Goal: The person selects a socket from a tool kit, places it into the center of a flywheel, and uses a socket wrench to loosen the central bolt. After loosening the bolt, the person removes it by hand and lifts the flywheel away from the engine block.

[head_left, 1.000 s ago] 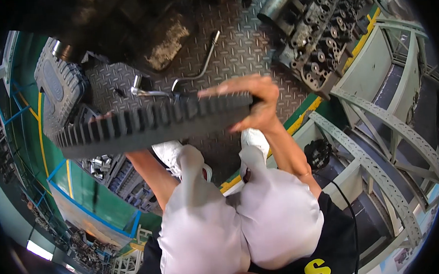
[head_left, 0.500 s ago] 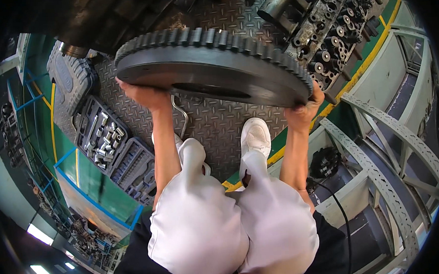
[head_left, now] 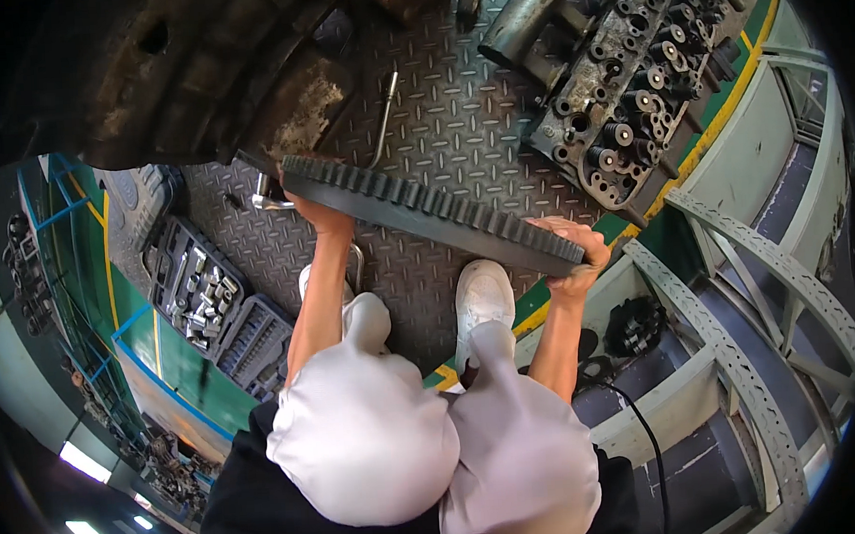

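A large dark flywheel with a toothed ring gear point(head_left: 434, 211) is held edge-up above the floor, in front of my knees. Its left end sits higher in the view than its right. My left hand point(head_left: 324, 214) grips the left end, its fingers partly hidden behind the rim. At the other end my right hand point(head_left: 574, 253) is closed round the edge, fingers over the top and thumb side below. Just beyond the left end stands a big, grimy engine block point(head_left: 176, 77). A wrench-like metal bar point(head_left: 386, 119) lies on the floor past the flywheel.
A cylinder head with valve springs point(head_left: 632, 102) lies at far right. An open socket set case point(head_left: 201, 288) sits at left on the diamond-plate floor point(head_left: 457, 101). Pale metal steps or framework point(head_left: 721, 339) rise at right, near a black cable point(head_left: 649, 429).
The flywheel has come down toward me and tipped, so its flat face no longer shows and its edge does. Both hands moved with it, uncovering the metal bar and more floor.
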Tool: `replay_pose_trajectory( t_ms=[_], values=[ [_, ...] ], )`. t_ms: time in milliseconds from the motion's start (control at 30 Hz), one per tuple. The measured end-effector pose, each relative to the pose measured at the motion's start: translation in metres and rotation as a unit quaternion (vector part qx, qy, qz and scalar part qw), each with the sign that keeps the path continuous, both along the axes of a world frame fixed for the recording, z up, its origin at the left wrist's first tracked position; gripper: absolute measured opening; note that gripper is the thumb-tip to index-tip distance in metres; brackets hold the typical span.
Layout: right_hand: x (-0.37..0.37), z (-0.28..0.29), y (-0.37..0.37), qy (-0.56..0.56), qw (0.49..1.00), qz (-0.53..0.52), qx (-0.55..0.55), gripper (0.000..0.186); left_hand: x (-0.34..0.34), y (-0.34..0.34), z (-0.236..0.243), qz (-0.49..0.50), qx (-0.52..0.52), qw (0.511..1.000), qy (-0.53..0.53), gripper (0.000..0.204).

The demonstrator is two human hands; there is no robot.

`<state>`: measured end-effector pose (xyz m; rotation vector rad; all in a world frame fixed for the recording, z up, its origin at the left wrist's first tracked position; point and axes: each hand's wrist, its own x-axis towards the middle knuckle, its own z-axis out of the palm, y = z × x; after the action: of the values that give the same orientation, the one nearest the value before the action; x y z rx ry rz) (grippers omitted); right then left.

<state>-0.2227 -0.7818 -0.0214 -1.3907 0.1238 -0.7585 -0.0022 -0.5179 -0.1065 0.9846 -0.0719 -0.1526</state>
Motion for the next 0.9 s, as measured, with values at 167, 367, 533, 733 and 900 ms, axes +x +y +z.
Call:
replay_pose_trajectory(
  t_ms=[167, 367, 533, 733, 900],
  values=[
    [-0.003, 0.022, -0.002, 0.049, 0.999, 0.021, 0.002, 0.060, 0.002, -0.002, 0.008, -0.034, -0.069, 0.993, 0.084, 0.043],
    [-0.010, 0.054, -0.010, 0.174, 0.984, -0.005, -0.028, 0.077, -0.011, 0.007, 0.010, 0.043, 0.014, 0.984, 0.170, 0.041],
    [0.002, 0.062, 0.016, 0.183, 0.963, -0.109, 0.165, 0.060, -0.018, 0.012, 0.019, 0.132, 0.517, 0.822, -0.197, 0.044],
    [0.007, 0.056, 0.027, 0.204, 0.902, -0.304, 0.230, 0.042, -0.008, 0.006, 0.070, -0.091, 0.345, 0.934, -0.031, 0.052],
    [0.000, 0.051, 0.026, 0.163, 0.907, -0.307, 0.238, 0.039, 0.008, 0.011, 0.095, -0.192, 0.336, 0.921, -0.031, 0.054]
  ],
)
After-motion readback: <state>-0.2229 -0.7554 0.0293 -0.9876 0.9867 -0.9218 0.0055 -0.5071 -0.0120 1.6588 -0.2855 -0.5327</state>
